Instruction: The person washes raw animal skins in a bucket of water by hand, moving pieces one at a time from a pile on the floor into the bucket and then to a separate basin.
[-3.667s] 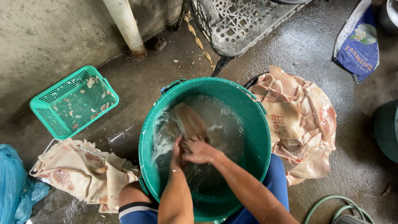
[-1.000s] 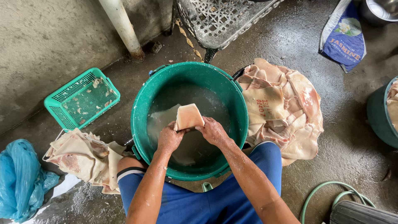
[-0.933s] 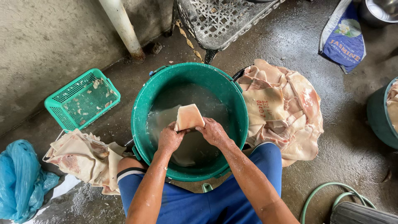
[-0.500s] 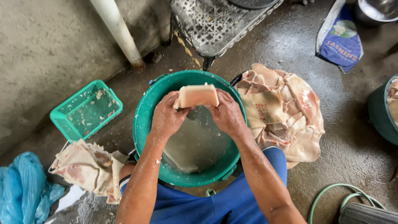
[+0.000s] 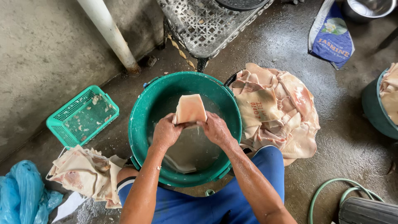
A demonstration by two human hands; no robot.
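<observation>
I hold a pale pink slab of pork skin (image 5: 190,108) upright over a green tub (image 5: 141,124) that is partly filled with cloudy water. My left hand (image 5: 166,132) grips its lower left edge and my right hand (image 5: 215,128) grips its lower right edge. Another pale piece (image 5: 178,165) lies sunk in the water near the tub's front wall. My forearms are wet and my knees in blue shorts flank the tub.
A heap of pork skin (image 5: 275,110) lies right of the tub, a smaller heap (image 5: 83,176) at the left. Around stand a green mesh basket (image 5: 82,116), a white pipe (image 5: 110,35), a grey crate (image 5: 207,23), a blue sack (image 5: 331,33), another green tub (image 5: 375,108), a hose (image 5: 331,195) and a blue plastic bag (image 5: 25,195).
Both hands were down in the water rubbing the piece. They lifted it clear of the water, and it now hangs between them above the tub.
</observation>
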